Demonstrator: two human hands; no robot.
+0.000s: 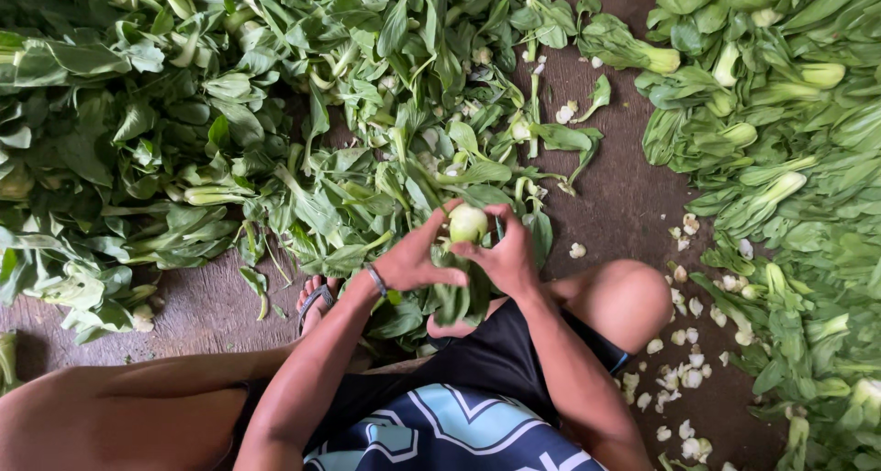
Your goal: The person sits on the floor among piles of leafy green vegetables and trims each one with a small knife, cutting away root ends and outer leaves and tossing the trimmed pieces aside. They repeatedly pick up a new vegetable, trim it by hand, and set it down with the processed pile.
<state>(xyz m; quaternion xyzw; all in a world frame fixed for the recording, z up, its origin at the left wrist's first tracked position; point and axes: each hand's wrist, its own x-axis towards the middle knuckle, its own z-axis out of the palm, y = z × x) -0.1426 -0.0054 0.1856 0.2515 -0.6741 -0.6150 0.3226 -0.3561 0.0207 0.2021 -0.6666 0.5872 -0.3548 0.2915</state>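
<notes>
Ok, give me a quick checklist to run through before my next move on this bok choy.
1. Left hand grips the bok choy: ok.
2. Right hand on its other side: ok.
3. Cut base faces up, in view: ok.
4. Blade position: cannot tell, only a thin dark sliver shows by the right fingers.
5. Untrimmed heap in front, within view: ok.
6. Trimmed pile to the right, kept apart: ok.

Brown floor [624, 196] carrying everything. Big heap of leafy greens [184, 113] lying across far-left part, spreading toward middle. Second heap of greens [780, 159] running along right edge. Pale cut stem bits [679, 379] lying scattered between, near right heap. Sandalled foot [315, 301] resting beside left heap.
</notes>
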